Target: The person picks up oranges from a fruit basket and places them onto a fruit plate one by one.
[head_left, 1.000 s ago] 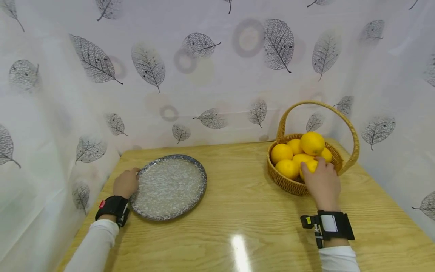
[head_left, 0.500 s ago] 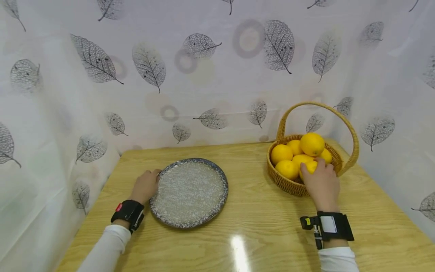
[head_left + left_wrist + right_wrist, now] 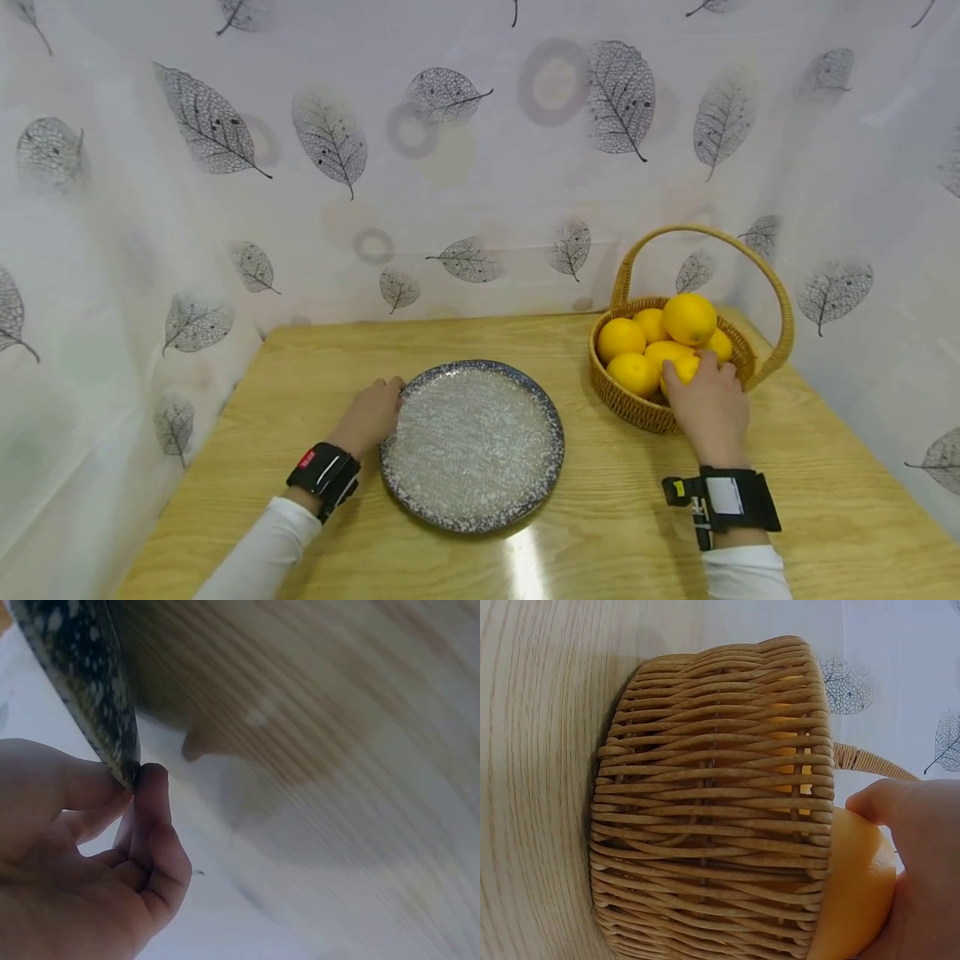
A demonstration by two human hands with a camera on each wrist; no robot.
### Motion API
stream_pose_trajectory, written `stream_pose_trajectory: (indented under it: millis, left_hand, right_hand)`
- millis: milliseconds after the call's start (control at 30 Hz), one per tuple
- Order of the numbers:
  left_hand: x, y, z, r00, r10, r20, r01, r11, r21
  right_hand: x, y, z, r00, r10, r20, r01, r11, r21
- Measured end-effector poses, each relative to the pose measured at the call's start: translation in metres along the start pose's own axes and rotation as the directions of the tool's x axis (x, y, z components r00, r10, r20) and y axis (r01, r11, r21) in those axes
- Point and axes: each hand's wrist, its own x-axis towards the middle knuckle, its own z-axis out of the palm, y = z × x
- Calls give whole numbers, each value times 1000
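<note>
A round speckled grey plate (image 3: pixel 472 450) with a dark rim is near the middle of the table. My left hand (image 3: pixel 369 417) pinches its left rim; in the left wrist view, thumb and fingers close on the edge of the plate (image 3: pixel 90 682). On the right stands a wicker basket (image 3: pixel 637 408) with a tall arched handle, holding several yellow-orange fruits. My right hand (image 3: pixel 711 408) grips one of them, an orange (image 3: pixel 684 367), at the front of the basket. In the right wrist view, the thumb lies over this orange (image 3: pixel 855 885) just above the basket's rim.
The pale wooden table (image 3: pixel 337 350) carries both plate and basket. A whitish curtain (image 3: pixel 480 200) printed with dark leaves hangs behind and along both sides. Behind my right hand, the basket's handle (image 3: pixel 783 325) rises over the fruit.
My left hand has moved the plate to the right and nearer to me, from the table's left side to its middle. The right hand stays on the orange, nearly still.
</note>
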Motion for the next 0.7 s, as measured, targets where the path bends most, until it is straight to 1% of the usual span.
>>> stream_pose_trajectory:
  millis: [133,367,467,567,700]
  left_hand:
    - [1,15,4,999,31,-10,-31,999,-21]
    - [-2,34,13,999,-16,34,18,997,-80]
    - [-1,40,17,1000,-4,15,6,996,-86]
    - [0,43,20,1000,9,1,-9,998,-62]
    - [-1,47,22,1000,1,-3,-1,1000,-29]
  right_hand:
    - [-1,-1,0,1000,-5,-10,5,1000,-6]
    - [-2,-2,3,999,-22,-33,21,1000,-17]
    - [0,-2,1,999,-33,-36,33,999,-17]
    - [0,-2,-1,999,-50,9,50,998,-33]
    - [-2,-2,-8,993,-90,74,92,995,-32]
